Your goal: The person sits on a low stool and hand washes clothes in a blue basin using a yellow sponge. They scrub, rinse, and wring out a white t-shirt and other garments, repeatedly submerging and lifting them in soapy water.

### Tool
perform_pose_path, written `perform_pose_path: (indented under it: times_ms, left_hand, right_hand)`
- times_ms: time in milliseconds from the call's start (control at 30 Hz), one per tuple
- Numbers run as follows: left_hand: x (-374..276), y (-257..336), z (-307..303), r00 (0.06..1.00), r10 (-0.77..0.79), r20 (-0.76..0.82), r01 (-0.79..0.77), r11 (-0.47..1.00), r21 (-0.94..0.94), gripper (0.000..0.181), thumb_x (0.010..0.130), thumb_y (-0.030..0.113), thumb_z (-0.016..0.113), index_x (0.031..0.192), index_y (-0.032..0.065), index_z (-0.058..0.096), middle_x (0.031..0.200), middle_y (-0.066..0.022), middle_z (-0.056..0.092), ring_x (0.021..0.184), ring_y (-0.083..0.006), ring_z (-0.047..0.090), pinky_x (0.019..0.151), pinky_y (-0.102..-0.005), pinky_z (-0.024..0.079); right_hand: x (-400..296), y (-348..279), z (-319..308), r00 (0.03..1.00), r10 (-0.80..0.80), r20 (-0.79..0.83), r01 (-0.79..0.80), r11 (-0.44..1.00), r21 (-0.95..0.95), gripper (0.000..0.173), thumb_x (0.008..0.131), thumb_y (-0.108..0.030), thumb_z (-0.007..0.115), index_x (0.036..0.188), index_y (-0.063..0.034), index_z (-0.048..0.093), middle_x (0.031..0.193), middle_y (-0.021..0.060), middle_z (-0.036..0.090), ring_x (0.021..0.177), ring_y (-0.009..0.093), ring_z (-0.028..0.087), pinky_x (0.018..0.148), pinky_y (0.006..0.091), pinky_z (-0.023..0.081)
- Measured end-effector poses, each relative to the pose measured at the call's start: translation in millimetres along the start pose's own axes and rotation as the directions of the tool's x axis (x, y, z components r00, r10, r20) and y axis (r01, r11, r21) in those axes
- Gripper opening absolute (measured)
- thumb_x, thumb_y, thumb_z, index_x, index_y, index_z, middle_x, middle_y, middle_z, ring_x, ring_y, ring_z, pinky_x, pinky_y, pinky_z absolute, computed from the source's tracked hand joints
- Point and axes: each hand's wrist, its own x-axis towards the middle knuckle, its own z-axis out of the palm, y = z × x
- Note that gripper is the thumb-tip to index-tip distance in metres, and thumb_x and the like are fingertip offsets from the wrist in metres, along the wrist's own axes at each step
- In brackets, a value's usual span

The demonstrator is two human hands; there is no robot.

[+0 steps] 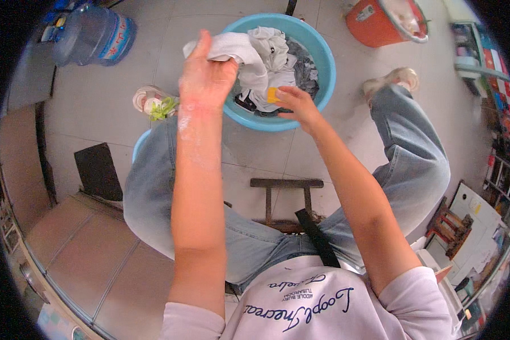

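A light-blue plastic basin (329,68) stands on the floor before me, with wet white and dark grey clothes in it. My left hand (208,80), thumb raised, holds up part of a white cloth (238,46) over the basin's left rim; the rest of that cloth hangs down into the basin. Whitish suds cling to my left wrist and forearm. Between the fingertips of my right hand (297,104) is a yellow block (273,95), seemingly a bar of soap. This hand is above the near right part of the basin, close to the white clothes (276,49).
A large water-cooler bottle (95,36) lies at the upper left. An orange-red bucket (365,23) stands at the upper right. Between my knees is a dark wooden stool frame (287,183). A brown tiled or panelled surface (76,255) runs along the left.
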Motion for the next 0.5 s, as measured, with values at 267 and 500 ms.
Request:
perform_pose_path:
  times_ms: [267,500]
  left_hand:
    - [-2.4,18.5,5.3,0.994,0.1,-0.031,-0.095,0.986,0.135,0.037,0.083,0.019,0.046,0.108,-0.007,0.034,0.107,-0.0169,0.042,0.101,-0.0281,0.041,0.091,-0.0438,0.033]
    - [16.5,46.9,-45.7,0.919,0.363,-0.154,-0.221,0.797,0.562,0.042,0.076,0.021,0.059,0.105,-0.0029,0.04,0.1,-0.0132,0.047,0.092,-0.0233,0.047,0.081,-0.0366,0.04]
  right_hand:
    - [5.8,-47.0,38.8,0.98,0.024,0.198,-0.128,0.839,0.529,0.026,0.08,-0.019,0.05,0.102,-0.0056,0.043,0.098,0.0067,0.052,0.087,0.018,0.052,0.078,0.0358,0.042]
    - [-7.1,-93.0,-14.4,0.97,-0.244,-0.022,0.243,0.949,0.201,0.017,0.081,-0.018,0.044,0.084,-0.0023,0.05,0.071,0.006,0.055,0.065,0.022,0.057,0.068,0.0322,0.046]
